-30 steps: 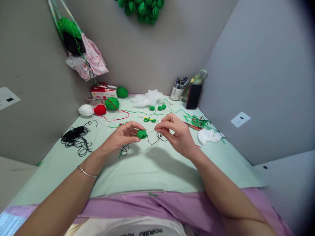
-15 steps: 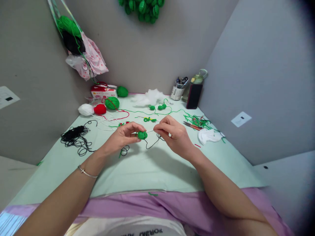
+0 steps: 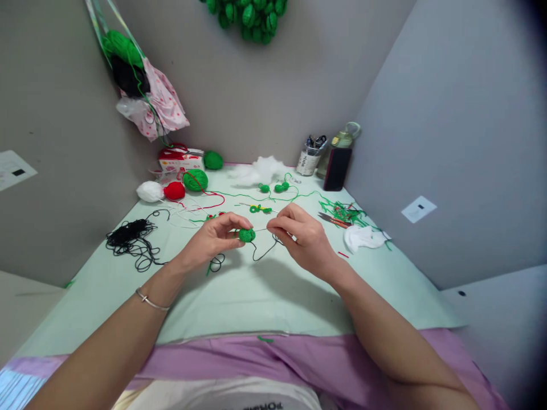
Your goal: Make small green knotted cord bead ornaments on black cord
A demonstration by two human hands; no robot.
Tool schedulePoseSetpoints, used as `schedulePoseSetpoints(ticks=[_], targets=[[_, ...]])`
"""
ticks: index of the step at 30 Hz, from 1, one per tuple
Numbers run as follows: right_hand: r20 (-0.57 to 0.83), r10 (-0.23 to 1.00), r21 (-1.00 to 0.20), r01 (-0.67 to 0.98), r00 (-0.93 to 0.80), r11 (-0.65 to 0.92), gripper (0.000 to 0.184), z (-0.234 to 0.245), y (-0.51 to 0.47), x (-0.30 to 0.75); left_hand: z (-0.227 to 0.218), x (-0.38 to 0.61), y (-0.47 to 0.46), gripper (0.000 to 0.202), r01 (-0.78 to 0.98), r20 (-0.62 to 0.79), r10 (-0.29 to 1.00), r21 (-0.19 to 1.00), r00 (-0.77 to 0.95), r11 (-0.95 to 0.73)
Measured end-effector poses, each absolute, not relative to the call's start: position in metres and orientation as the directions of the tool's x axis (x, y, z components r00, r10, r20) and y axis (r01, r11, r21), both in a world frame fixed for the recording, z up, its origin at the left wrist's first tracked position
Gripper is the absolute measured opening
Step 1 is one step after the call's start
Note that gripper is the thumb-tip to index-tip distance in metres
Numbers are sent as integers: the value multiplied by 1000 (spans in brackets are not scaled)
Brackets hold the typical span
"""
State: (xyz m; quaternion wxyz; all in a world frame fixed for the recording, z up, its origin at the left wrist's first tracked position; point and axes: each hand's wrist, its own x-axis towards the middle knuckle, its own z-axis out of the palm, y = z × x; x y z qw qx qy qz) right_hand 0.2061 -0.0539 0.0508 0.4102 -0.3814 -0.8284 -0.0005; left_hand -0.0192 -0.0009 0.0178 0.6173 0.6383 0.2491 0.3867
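Observation:
Between the thumb and fingers of my left hand [image 3: 220,232] is a small green crocheted ball [image 3: 247,235]. My right hand [image 3: 297,229], just to the right, pinches a thin needle [image 3: 261,229] that reaches toward the ball's right side. A black yarn strand [image 3: 265,254] loops down from the ball and up to the right hand. How far the needle tip sits in the stitches is too small to tell. Behind the hands lie a yellow-handled crochet hook and a little green crocheted piece [image 3: 260,209].
Tangled black yarn [image 3: 132,233] lies at left, with white [image 3: 150,192], red [image 3: 174,191] and green yarn balls [image 3: 195,180] behind. White stuffing [image 3: 260,169] and a pen cup [image 3: 308,159] stand at the back. Right are a phone [image 3: 337,169], snips [image 3: 334,220] and green scraps [image 3: 348,212].

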Motion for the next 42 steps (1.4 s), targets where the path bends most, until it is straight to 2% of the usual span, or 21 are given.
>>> schedulePoseSetpoints(ticks=[20, 29, 42], targets=[[724, 565, -247, 616, -396, 748, 17, 52, -56, 203, 17, -18, -1, 22, -180, 219, 790, 974, 573, -139], [738, 523, -150, 651, -427, 744, 15, 48, -55, 203, 17, -17, -2, 20, -183, 238, 790, 970, 565, -161], [749, 512, -160, 634, -421, 756, 14, 49, -56, 204, 16, -18, -2, 19, -195, 269, 787, 962, 556, -191]])
